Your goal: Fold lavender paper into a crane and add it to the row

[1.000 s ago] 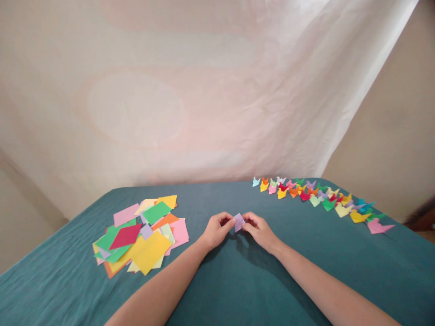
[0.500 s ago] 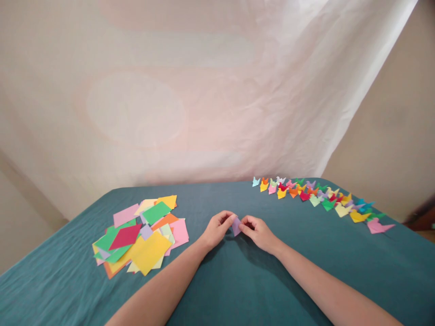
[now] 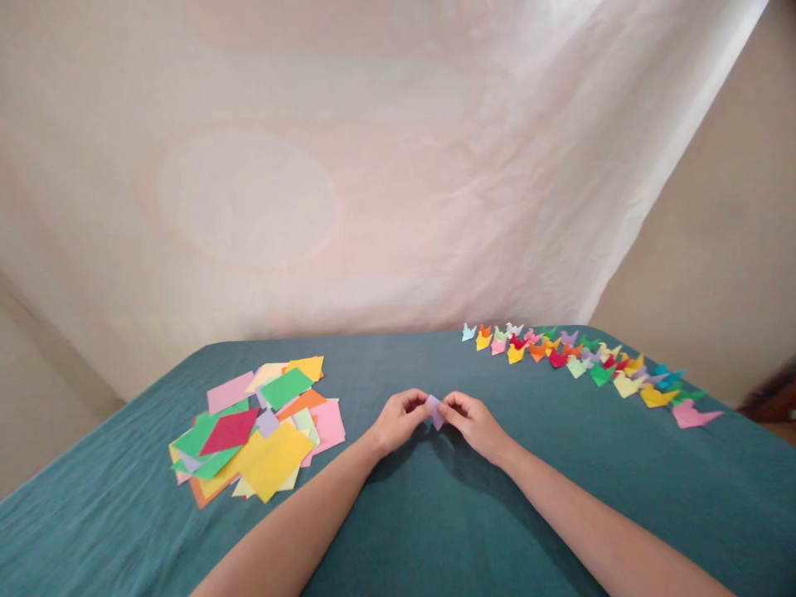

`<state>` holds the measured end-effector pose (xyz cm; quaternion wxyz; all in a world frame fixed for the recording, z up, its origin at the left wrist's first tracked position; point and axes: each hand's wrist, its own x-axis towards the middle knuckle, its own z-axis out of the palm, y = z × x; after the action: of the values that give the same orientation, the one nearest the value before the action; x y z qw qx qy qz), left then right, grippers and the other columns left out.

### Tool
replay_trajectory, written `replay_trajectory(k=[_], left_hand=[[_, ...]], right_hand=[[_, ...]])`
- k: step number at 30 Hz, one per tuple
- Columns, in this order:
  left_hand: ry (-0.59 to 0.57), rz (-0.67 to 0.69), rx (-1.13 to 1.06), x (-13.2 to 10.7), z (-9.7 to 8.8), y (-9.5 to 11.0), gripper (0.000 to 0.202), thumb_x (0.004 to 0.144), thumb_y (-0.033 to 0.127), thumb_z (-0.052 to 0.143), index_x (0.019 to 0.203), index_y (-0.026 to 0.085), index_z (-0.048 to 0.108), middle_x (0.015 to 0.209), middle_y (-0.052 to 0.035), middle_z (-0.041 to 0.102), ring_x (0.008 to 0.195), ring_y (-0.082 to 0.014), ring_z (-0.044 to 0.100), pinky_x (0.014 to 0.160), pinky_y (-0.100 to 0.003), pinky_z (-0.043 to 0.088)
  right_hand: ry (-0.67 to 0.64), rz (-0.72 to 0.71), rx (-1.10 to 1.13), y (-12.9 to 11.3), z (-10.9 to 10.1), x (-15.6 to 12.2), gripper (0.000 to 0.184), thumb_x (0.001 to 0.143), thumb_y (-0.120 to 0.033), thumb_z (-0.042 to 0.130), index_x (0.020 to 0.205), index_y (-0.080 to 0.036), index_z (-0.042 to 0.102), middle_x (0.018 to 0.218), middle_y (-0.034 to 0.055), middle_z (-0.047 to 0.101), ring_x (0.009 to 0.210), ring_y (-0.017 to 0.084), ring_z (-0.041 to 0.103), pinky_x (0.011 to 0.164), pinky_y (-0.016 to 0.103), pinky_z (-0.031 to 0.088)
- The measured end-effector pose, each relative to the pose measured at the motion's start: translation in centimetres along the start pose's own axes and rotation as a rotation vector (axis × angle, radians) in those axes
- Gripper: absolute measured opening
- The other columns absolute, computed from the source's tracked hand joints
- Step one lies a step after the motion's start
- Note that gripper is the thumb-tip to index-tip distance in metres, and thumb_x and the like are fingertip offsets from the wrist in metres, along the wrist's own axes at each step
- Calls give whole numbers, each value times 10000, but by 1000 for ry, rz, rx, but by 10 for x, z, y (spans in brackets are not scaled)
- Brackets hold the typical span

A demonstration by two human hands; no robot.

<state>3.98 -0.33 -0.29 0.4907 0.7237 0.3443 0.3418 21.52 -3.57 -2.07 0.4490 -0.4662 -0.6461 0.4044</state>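
A small folded piece of purple origami paper [image 3: 435, 412] is pinched between my two hands, just above the cloth at the middle of the table. My left hand [image 3: 403, 420] grips its left edge between thumb and fingers. On the opposite edge, my right hand [image 3: 471, 421] has its thumb and fingertips closed on the paper. The fingers hide part of the folds, so the exact shape is hard to make out.
A loose pile of coloured paper sheets [image 3: 277, 460] lies to the left on the green tablecloth [image 3: 398, 531]. Rows of folded paper cranes [image 3: 577, 366] run diagonally along the right side, a pink crane [image 3: 693, 414] nearest. Behind the table hangs a pale cloth [image 3: 385, 207].
The purple paper has turned slightly between my fingers and shifted a little to the right. My hands have drawn slightly closer together. The pile and the cranes are unchanged.
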Motion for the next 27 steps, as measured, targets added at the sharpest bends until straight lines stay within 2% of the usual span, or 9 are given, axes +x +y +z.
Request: replay_trajectory(k=[6,15,20,27], left_hand=[[-6,4,-9,0,-1,-2,229,799,295,531,900,112,625,856,-49,649,778,-157,571,729,-254,424],[62,4,35,1,-1,-5,196,795,303,546,748,118,590,705,-8,589,657,-117,527,624,-212,407],[93,29,15,2,0,-6,227,800,343,559,752,123,594,693,-10,597,652,-116,539,627,-213,415],[97,-19,-64,4,0,-12,255,774,379,601,785,124,596,684,-14,613,606,-110,554,600,-216,426]], right_hand=[[43,13,98,0,0,1,289,831,-455,510,752,-179,538,664,-8,570,643,143,524,629,260,405],[78,10,101,1,0,1,282,830,-453,516,764,-180,539,665,-7,582,641,144,543,633,263,416],[92,9,104,2,0,2,271,827,-444,523,771,-180,542,663,-7,583,624,141,544,619,262,417],[68,-11,133,3,1,2,226,824,-400,537,827,-175,532,683,-5,586,616,131,541,601,254,413]])
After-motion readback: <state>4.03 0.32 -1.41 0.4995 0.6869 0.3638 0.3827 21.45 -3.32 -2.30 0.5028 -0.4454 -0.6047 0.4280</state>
